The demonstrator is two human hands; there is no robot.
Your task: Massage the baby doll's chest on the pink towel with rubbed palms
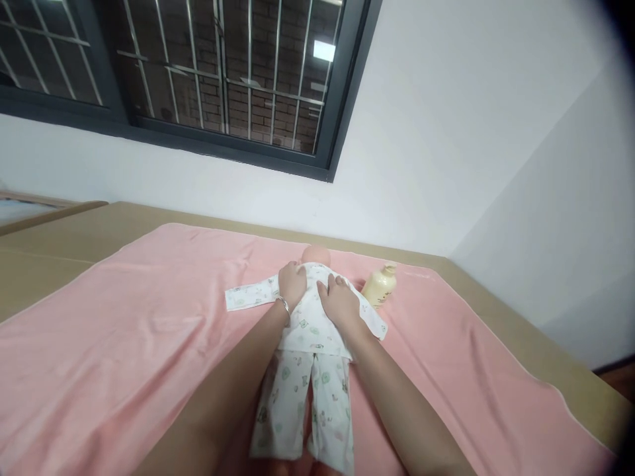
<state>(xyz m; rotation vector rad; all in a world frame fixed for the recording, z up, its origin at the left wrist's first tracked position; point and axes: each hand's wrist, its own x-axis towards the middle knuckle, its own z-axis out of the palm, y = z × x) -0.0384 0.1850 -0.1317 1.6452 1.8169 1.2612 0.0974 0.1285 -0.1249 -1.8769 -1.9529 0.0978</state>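
A baby doll (316, 254) lies stretched out, its bald head pointing toward the wall. It wears a white long-sleeved top (312, 324) and matching white trousers (327, 396) with small green and pink prints. My left hand (292, 281), with a silver bangle at the wrist, rests on the doll's left-side shoulder in view, fingers laid over the cloth. On the other side of the upper body lies my right hand (341, 301), thumb apart from the fingers. Some fingertips are foreshortened. Both sleeves spread outward; a pale yellow bottle (381, 285) stands tilted beside the right one.
A pink blanket (163, 317) with soft wrinkles covers most of the tan tabletop (143, 215). Behind are a white wall (397, 132) and a dark-framed window (327, 132) with metal bars. Part of a wooden-edged piece (54, 211) shows at the far left.
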